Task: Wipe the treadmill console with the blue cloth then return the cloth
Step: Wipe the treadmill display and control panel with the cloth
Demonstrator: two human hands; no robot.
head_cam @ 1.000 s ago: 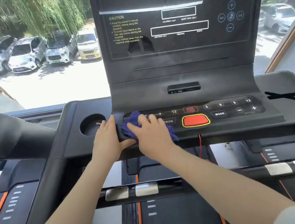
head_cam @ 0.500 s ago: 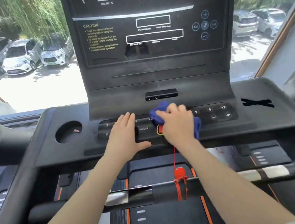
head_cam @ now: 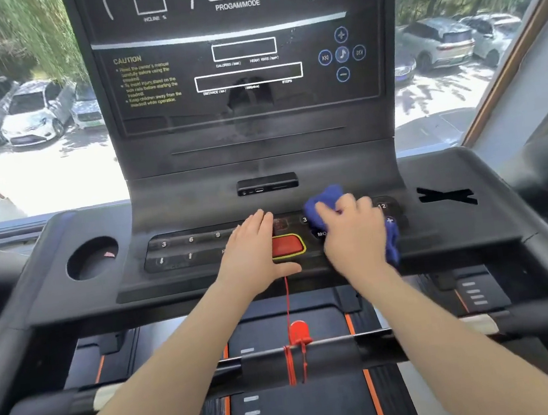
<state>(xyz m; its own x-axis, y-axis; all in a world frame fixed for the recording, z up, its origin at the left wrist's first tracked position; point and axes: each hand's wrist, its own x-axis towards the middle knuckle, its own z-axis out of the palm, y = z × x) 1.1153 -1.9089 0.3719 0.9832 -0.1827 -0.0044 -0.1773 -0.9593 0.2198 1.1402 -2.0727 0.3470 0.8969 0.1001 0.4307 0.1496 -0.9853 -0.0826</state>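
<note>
The black treadmill console fills the middle of the head view, its upright display panel above a strip of buttons. My right hand presses the bunched blue cloth onto the right half of the button strip, and cloth also shows beyond the hand's right edge. My left hand lies flat on the strip with fingers spread, just left of the red stop button, holding nothing.
A round cup recess sits at the console's left and a black X mark at its right. A red safety cord and clip hang onto the front handlebar. A window behind shows parked cars.
My right hand has slid the blue cloth rightwards along the button strip, from the left end past the red button. My left hand followed to the right, flat on the console.
</note>
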